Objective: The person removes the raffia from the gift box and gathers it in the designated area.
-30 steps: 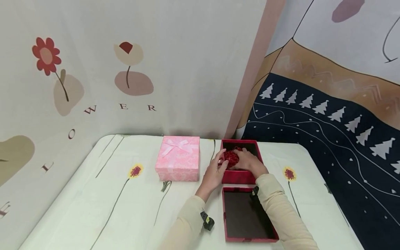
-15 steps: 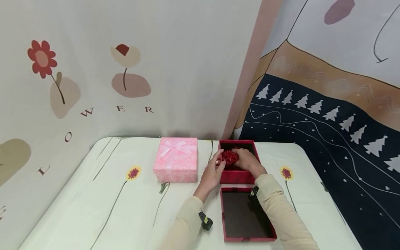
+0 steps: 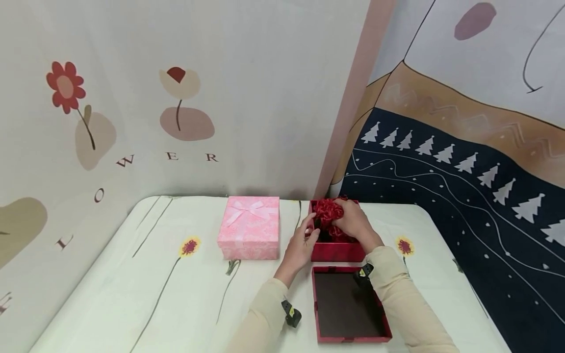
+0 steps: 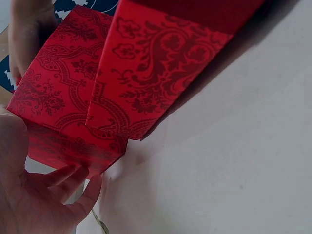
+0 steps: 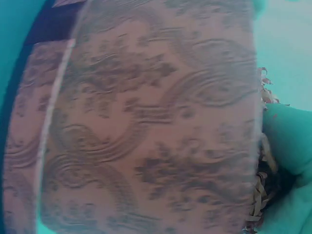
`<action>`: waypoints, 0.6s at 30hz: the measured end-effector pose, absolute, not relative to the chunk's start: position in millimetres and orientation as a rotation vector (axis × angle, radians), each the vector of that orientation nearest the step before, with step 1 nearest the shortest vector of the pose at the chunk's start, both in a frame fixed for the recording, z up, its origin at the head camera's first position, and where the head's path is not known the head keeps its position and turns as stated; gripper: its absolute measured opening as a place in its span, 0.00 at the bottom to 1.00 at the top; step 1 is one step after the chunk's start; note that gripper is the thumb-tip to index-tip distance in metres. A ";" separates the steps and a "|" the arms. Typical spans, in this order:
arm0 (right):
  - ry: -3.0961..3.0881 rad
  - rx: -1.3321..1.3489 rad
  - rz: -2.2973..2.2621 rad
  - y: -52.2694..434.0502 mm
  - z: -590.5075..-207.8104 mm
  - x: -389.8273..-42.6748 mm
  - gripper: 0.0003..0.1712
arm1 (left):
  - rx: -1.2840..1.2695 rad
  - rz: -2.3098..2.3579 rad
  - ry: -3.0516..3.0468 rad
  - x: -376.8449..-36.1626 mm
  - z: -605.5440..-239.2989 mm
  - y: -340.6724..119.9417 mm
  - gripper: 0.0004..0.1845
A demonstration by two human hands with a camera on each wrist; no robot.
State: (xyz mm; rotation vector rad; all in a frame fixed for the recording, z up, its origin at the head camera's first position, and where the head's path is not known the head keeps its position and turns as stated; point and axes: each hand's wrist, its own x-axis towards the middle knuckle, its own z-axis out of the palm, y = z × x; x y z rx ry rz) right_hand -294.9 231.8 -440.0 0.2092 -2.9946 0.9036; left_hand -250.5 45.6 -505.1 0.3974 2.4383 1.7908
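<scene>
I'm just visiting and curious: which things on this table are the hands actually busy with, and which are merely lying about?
In use:
- open red patterned cardboard box, steadied by the left hand
- clump of red shredded paper filling, gripped by the right hand

Lying about:
- red box lid, inside up
- closed pink square gift box with a bow
- flower-print tablecloth

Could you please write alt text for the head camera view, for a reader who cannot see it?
A person's right hand grips a clump of red shredded paper filling above an open red patterned cardboard box, while the left hand touches the box's left side. The box's red lid lies upturned nearer the person, and a closed pink bow-topped gift box stands to the left.
</scene>
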 end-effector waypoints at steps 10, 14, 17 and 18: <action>-2.827 0.194 1.014 246.3 -396.9 -285.9 0.30 | 0.413 1.793 2.443 -251.4 -506.5 45.7 0.28; -2.780 0.123 1.011 263.9 -378.9 -282.3 0.30 | 0.414 1.789 2.446 -250.7 -506.2 45.8 0.29; -2.774 0.037 1.015 280.8 -372.1 -278.2 0.30 | 0.412 1.786 2.452 -250.2 -505.5 45.5 0.29; -2.771 0.007 1.016 286.8 -371.4 -276.7 0.31 | 0.411 1.783 2.454 -250.0 -505.2 45.4 0.29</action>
